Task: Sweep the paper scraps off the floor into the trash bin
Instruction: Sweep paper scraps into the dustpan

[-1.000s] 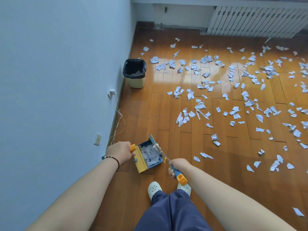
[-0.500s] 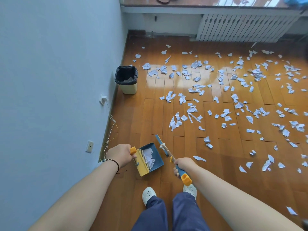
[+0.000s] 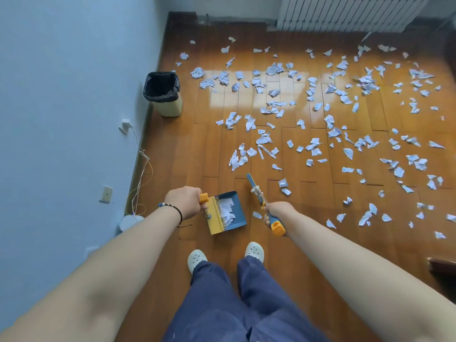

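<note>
Dustpan loaded, broom raised.
Left hand [image 3: 183, 202] grips dustpan [image 3: 228, 212] handle; right hand [image 3: 277, 213] grips broom [image 3: 256, 191] handle. Paper scraps [image 3: 265, 141] cover floor [image 3: 212, 154]. No legible writing.

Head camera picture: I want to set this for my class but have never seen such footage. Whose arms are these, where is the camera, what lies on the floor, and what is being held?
There is no machine here. A person wears a wide-angle camera on the head, looking forward and down, so you see their own two arms, legs and shoes. The left hand grips the yellow handle of a blue dustpan that already holds some white scraps. The right hand grips a small brush by its blue and yellow handle. Torn paper scraps are scattered widely over the wooden floor. A trash bin with a black liner stands by the blue wall, and a radiator lines the far wall.
</note>
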Available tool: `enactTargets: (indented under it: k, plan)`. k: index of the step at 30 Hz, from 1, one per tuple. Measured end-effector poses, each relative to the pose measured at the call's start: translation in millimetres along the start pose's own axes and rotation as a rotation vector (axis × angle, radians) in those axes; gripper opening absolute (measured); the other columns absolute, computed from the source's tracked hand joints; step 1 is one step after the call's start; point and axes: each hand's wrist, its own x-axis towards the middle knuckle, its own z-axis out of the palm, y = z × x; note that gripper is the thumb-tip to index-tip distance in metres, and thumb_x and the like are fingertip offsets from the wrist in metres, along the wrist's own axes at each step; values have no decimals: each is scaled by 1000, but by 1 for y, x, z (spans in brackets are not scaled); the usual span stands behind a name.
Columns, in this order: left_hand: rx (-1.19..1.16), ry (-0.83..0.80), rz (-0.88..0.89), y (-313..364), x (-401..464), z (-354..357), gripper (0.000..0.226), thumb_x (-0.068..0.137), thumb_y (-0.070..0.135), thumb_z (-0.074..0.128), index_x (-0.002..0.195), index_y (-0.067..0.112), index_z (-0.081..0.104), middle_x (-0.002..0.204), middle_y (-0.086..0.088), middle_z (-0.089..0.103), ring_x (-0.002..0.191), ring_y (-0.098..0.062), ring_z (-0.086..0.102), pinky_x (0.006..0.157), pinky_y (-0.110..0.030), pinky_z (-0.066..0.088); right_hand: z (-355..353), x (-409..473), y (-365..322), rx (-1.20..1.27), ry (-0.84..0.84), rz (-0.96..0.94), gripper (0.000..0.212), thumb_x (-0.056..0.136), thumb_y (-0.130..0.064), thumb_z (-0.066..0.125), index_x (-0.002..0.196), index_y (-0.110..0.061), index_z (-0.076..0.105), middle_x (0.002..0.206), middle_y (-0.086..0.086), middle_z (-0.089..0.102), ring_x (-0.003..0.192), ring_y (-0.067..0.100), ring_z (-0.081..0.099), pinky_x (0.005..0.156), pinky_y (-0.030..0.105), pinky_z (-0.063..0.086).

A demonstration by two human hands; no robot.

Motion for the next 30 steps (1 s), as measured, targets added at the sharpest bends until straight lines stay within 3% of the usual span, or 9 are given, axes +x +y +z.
enactTargets:
  k: [3, 8, 15, 19, 24, 30]
  plan:
    - [-2, 15, 4, 29, -2, 3, 33, 98, 55, 55, 84, 26, 52, 80, 6, 58, 74, -18, 60, 60, -29, 43, -35, 5, 19, 37, 17, 9, 17, 94, -12, 52, 106, -3, 59, 72, 12, 57, 50, 20, 52, 44, 26, 46]
    - [-23, 29, -24, 64, -3, 9, 32, 98, 54, 55, 82, 26, 49, 73, 8, 53, 68, -14, 56, 57, -28, 40, -74, 20, 55, 113, 48, 62, 17, 93, -11, 50, 105, -3, 58, 70, 12, 56, 48, 20, 51, 43, 25, 45]
    - [-22, 35, -56, 91, -1, 24, 31, 98, 54, 54, 87, 26, 52, 81, 5, 59, 74, -18, 61, 65, -29, 50, -52, 23, 83, 203, -86, 66, 12, 97, -8, 46, 104, -2, 54, 64, 13, 50, 45, 19, 45, 35, 19, 41]
    - [-14, 43, -48, 94, 4, 22, 31, 98, 55, 53, 89, 26, 53, 82, 5, 60, 74, -18, 61, 65, -29, 51, -42, 16, 78, 193, -177, 68, 11, 98, -7, 45, 89, -4, 50, 65, 11, 46, 45, 17, 42, 33, 16, 37]
    - [-15, 46, -50, 88, 11, 16, 33, 98, 56, 54, 89, 25, 54, 80, 6, 60, 73, -16, 62, 63, -28, 51, -50, 9, 61, 170, -223, 67, 7, 98, -8, 45, 102, -6, 51, 66, 9, 47, 42, 14, 42, 33, 17, 37]
    - [-72, 80, -71, 83, 17, 0, 33, 97, 57, 54, 86, 26, 52, 76, 8, 58, 69, -13, 59, 55, -25, 42, -71, 5, 36, 177, -187, 2, 18, 98, -7, 45, 115, -2, 51, 68, 10, 48, 44, 14, 44, 34, 17, 38]
